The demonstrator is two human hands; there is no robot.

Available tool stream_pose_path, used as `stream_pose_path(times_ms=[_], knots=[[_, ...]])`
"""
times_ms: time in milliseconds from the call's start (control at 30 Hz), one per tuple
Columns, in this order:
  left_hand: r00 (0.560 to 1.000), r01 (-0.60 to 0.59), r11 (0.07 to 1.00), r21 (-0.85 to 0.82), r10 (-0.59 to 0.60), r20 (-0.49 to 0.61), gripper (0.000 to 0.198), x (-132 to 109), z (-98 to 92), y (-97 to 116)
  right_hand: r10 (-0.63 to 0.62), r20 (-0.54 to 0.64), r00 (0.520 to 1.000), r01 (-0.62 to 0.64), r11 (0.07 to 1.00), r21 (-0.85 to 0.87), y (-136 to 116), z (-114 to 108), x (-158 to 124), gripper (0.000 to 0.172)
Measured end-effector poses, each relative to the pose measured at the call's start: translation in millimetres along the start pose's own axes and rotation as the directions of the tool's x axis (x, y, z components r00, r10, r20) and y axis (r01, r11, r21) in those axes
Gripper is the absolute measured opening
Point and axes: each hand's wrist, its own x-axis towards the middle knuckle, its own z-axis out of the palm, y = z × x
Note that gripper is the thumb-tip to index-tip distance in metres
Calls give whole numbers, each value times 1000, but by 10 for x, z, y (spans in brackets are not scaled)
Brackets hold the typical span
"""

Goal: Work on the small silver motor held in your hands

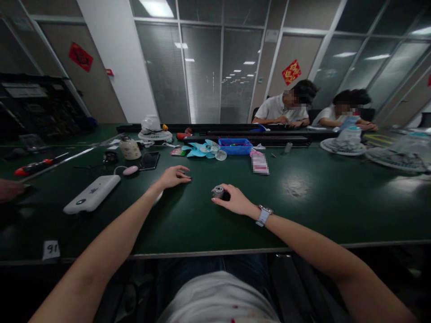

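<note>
On green tabletop, metal cylinder, glass partition

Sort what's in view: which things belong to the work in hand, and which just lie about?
Likely in the work:
metal cylinder, gripped by the right hand
whether the left hand holds anything is unclear

Probably just lying about:
white device
dark phone
red-and-black screwdriver
patterned bottle

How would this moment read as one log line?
right hand: gripping cylinder, upright | left hand: apart from cylinder, any hold unclear | beyond hands: blue tray, blue blades
</note>
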Motion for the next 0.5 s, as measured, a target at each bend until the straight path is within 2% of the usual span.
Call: stream_pose_path(times_ms=[133,233,333,400,500], knots=[[990,-91,996,-9,89,-113,51,-68,187,264,3,-8,1000,-3,1000,-10,1,8,3,36],[955,-255,962,-102,234,-184,44,-188,433,589,-14,-24,1000,13,1000,-19,4,20,9,34],[937,-329,920,-212,291,-193,44,-331,703,879,-48,-25,999,47,998,-36,27,41,21,32],[927,-362,897,-254,317,-199,42,-406,843,990,-31,-54,998,28,998,-62,54,60,30,34],[926,-367,896,-250,325,-194,39,-461,947,1033,-37,-61,997,33,997,-70,86,79,36,37]])
